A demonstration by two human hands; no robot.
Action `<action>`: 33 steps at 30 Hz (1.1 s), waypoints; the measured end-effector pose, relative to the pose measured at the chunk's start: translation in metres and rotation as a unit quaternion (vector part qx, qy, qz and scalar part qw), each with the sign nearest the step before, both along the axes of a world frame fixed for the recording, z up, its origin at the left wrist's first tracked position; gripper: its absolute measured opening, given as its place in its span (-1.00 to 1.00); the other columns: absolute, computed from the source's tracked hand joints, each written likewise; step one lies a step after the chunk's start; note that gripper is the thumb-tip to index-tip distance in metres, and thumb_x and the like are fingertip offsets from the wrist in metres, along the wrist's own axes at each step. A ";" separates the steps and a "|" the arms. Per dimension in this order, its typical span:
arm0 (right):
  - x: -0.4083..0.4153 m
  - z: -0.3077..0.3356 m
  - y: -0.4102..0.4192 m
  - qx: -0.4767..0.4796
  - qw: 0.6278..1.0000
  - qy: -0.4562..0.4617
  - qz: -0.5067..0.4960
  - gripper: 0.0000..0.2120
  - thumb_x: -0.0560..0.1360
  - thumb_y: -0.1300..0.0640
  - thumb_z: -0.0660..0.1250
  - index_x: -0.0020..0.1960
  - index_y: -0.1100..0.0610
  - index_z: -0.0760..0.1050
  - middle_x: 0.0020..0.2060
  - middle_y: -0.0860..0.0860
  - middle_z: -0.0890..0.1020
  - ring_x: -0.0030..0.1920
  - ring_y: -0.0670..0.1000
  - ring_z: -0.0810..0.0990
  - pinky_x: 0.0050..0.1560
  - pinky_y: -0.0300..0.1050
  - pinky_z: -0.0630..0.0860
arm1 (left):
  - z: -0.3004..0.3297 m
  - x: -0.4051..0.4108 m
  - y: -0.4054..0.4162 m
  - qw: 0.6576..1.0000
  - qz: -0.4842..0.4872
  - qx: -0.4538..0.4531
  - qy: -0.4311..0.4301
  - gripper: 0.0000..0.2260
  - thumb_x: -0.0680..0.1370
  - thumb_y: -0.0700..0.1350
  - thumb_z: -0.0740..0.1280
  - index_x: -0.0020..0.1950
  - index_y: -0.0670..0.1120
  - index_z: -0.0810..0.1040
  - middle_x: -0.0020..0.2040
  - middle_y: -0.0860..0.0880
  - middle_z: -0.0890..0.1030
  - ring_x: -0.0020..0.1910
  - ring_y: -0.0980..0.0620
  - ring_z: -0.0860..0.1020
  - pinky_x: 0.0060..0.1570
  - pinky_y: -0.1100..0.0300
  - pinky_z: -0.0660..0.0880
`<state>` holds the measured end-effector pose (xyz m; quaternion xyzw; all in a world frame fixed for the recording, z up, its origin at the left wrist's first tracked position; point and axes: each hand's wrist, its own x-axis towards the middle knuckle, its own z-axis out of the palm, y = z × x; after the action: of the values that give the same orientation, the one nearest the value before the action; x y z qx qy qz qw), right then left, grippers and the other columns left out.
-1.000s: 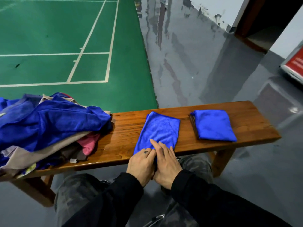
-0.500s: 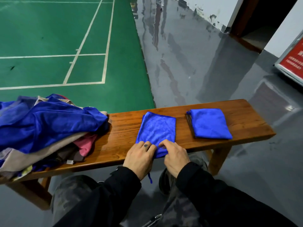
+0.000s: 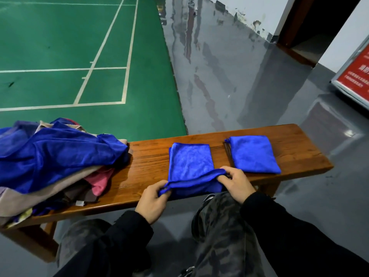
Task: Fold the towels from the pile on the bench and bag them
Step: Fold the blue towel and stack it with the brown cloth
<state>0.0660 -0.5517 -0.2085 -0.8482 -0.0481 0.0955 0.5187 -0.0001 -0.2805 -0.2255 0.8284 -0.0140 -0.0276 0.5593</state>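
Towel [image 3: 189,162] long axis runs away from me; left hand [image 3: 153,200] and right hand [image 3: 235,182] each pinch a near corner, lifted, fold goes forward.

Both forearms in black sleeves reach forward, side by side. The left hand [image 3: 153,200] pinches a cloth corner between thumb and curled fingers. The right hand [image 3: 236,183] pinches the other corner, knuckles up.

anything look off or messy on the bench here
Nothing damaged or spilled. The pile at the bench's left end is a jumbled heap overhanging the near edge. The folded towel lies neat.
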 end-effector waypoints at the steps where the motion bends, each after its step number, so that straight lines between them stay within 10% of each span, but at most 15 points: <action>1: 0.007 -0.002 0.002 0.025 0.999 0.004 -0.038 -0.81 0.44 0.01 0.36 -0.12 0.14 0.60 -0.26 -0.01 0.65 -0.19 -0.09 0.53 -0.11 -0.03 0.46 | 0.002 0.008 -0.003 1.000 0.017 -0.023 0.006 -0.85 0.49 -0.04 0.30 -0.10 -0.06 0.64 -0.20 0.05 0.65 -0.17 0.17 0.52 -0.06 0.11 0.49; 14: 0.111 -0.016 0.037 -0.148 0.965 -0.004 -0.214 -0.54 0.53 -0.18 0.36 -0.33 0.12 0.36 -0.43 -0.01 0.50 -0.22 0.17 0.53 -0.24 0.00 0.43 | -0.022 0.152 -0.006 0.971 0.144 0.189 0.037 -0.61 0.52 0.27 0.11 -0.30 -0.01 0.39 -0.33 -0.12 0.56 -0.17 -0.30 0.58 -0.30 0.00 0.39; 18: 0.129 -0.027 0.046 -0.227 0.954 0.010 -0.196 -0.66 0.54 -0.24 0.29 -0.06 0.05 0.51 -0.03 0.10 0.65 0.09 0.22 0.58 -0.02 0.01 0.48 | -0.028 0.166 -0.012 0.941 0.133 0.310 -0.008 -0.69 0.58 0.22 0.24 -0.03 -0.02 0.50 -0.03 -0.15 0.61 0.02 -0.24 0.57 -0.12 -0.01 0.46; 24: 0.122 -0.040 0.054 -0.247 0.950 -0.016 -0.193 -0.43 0.46 -0.21 0.41 0.32 0.12 0.44 0.22 0.19 0.51 0.27 0.23 0.47 0.25 0.07 0.42 | -0.051 0.156 -0.017 0.919 0.166 0.356 0.008 -0.22 0.43 0.38 0.16 0.43 -0.17 0.32 0.24 -0.18 0.52 0.17 -0.23 0.49 0.19 -0.07 0.42; 33: 0.113 -0.020 0.054 -0.171 0.964 0.069 -0.191 -0.81 0.60 0.01 0.27 0.02 0.13 0.36 -0.03 0.18 0.54 0.10 0.23 0.54 -0.09 -0.08 0.27 | -0.045 0.118 -0.035 0.917 0.202 0.340 0.056 -0.68 0.56 0.10 0.31 0.19 -0.07 0.50 0.28 -0.10 0.48 0.27 -0.19 0.34 0.20 -0.11 0.32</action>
<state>0.1789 -0.4977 -0.2290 -0.9092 0.1672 0.0596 0.3766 0.1176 -0.3158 -0.2703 0.9508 0.1955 0.0364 0.2375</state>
